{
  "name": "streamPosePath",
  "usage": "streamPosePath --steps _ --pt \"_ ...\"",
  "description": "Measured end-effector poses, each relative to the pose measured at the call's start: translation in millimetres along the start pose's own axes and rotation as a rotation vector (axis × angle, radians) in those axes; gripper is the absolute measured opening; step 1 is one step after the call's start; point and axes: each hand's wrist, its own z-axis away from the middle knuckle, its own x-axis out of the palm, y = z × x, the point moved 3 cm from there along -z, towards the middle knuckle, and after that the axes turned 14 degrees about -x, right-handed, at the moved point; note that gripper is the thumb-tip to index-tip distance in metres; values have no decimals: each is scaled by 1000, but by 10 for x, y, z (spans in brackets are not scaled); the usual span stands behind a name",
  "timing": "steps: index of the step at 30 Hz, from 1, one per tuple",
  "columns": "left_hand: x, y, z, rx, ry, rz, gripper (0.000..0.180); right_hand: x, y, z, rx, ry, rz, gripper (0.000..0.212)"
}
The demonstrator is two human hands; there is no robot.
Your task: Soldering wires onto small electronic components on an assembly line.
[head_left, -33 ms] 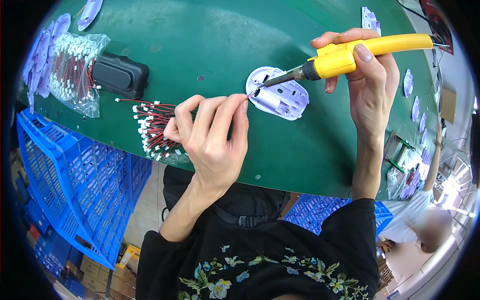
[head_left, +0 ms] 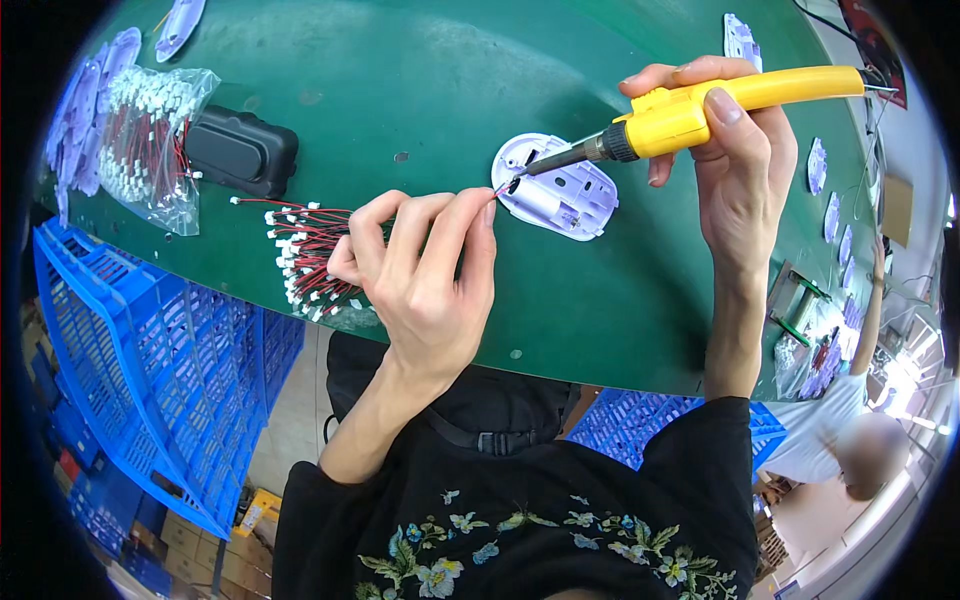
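My right hand [head_left: 742, 150] is wrapped round a yellow soldering iron [head_left: 680, 116], its tip slanting down to the left. That tip meets the upper left part of a white oval plastic shell [head_left: 585, 190] lying on the table. Beside the tip, my left hand [head_left: 428, 265] pinches a thin wire [head_left: 499, 193] between thumb and forefinger; most of the wire is hidden by the fingers. Under and left of this hand spreads a pile of red and black wires with white connectors [head_left: 305, 245].
The green table [head_left: 420, 90] carries a clear bag of connector wires [head_left: 150, 150], a black case [head_left: 240, 152] and stacked white shells [head_left: 90, 110] at left. More shells [head_left: 831, 217] and a wire spool [head_left: 797, 305] lie at right. Blue crates [head_left: 150, 370] stand below. A person [head_left: 825, 430] sits at far right.
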Motion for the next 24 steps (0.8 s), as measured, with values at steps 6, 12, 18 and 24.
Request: streamPosePath --steps 6,12,18,24 --pt "-40 21 1 22 25 -39 21 -3 18 4 -4 -25 -5 33" --pt "-33 30 4 29 35 -13 24 69 63 18 -28 59 -119 27" --pt "-21 21 10 28 39 2 24 13 60 11 -11 -26 -26 31" --pt "2 -2 27 35 45 8 19 14 61 16 -5 -20 -21 31"
